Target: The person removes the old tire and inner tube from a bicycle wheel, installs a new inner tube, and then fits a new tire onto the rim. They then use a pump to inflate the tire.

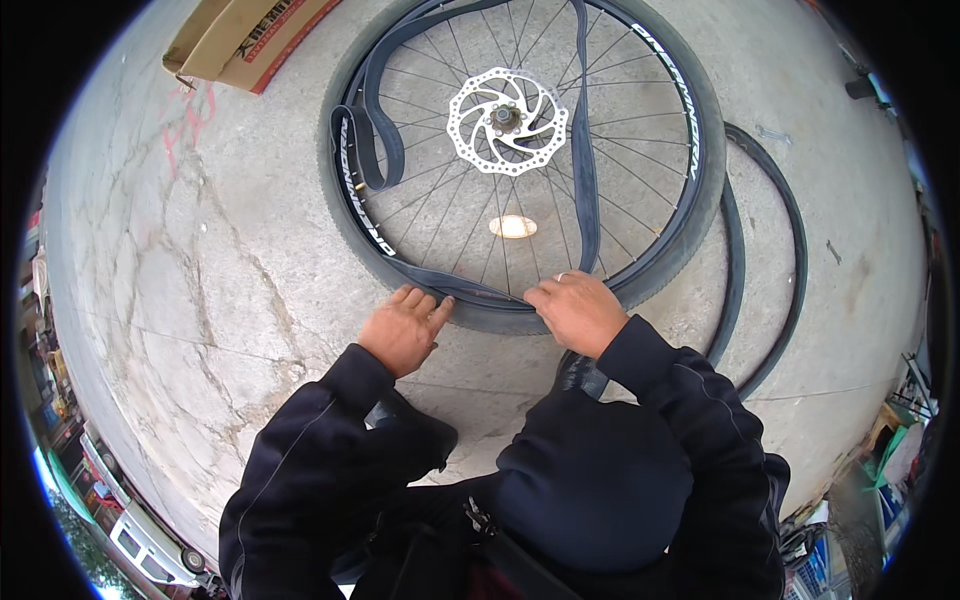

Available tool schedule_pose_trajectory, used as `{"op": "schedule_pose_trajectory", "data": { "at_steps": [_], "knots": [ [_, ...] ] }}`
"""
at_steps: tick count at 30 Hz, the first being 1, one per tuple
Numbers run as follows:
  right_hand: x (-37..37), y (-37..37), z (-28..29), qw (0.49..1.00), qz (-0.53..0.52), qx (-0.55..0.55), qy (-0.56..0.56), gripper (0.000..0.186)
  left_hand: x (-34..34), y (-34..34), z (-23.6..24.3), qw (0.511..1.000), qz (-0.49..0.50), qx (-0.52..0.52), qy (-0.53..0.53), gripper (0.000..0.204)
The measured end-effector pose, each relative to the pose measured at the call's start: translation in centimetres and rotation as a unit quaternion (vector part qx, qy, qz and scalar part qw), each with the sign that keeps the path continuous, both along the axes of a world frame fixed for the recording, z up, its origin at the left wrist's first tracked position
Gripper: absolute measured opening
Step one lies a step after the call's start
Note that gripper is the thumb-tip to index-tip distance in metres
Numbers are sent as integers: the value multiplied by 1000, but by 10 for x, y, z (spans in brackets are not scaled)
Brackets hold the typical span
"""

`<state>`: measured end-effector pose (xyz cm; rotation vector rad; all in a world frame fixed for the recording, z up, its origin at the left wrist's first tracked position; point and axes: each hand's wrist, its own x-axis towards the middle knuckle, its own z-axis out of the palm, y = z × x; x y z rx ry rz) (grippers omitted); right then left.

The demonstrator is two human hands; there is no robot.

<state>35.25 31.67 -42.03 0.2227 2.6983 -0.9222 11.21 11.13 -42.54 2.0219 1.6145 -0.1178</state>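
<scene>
A bicycle wheel (640, 130) with a black tire (337, 190) lies flat in front of me, its silver brake disc (508, 120) facing up. A flat black inner tube (587, 190) runs loosely over the spokes, folds into a loop at the left, and lies along the rim's near edge. My left hand (403, 330) is closed over the tire's near-left edge, its thumb beside the tube. My right hand (580, 312), with a ring on one finger, pinches the tube at the near rim. Its fingertips are partly hidden.
Another black bicycle tire or tube (795, 250) lies looped on the concrete floor to the right, partly beneath the wheel. A wrench (773, 134) lies beyond it. A cardboard box (235, 50) stands at the far left. An oval reflector (513, 227) shows among the spokes.
</scene>
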Motion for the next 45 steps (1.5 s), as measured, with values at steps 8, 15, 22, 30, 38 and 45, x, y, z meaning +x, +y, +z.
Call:
{"op": "schedule_pose_trajectory", "data": {
  "at_steps": [8, 15, 22, 30, 38, 45],
  "knots": [
    [16, -11, -39, 994, -66, 1, 88, 9, 12, -14, -45, 996, 13, 76, 54, 60],
    [12, -29, -52, 975, -183, -33, 120, 8, 21, -5, -48, 997, 41, 28, 60, 22],
    [-2, -33, -63, 971, -222, -27, 88, 8, 13, -17, -48, 981, 33, 171, 87, 16],
    [-19, -25, -62, 984, -128, -109, -65, 12, 13, -12, -41, 980, 44, 178, 77, 15],
    [-24, -27, -52, 987, -69, -101, -101, 10, 2, -10, -39, 990, 19, 129, 55, 8],
    [5, -41, -56, 996, -66, -50, 31, 12, -6, 0, -50, 997, -32, 59, 41, 12]
  ]
}}
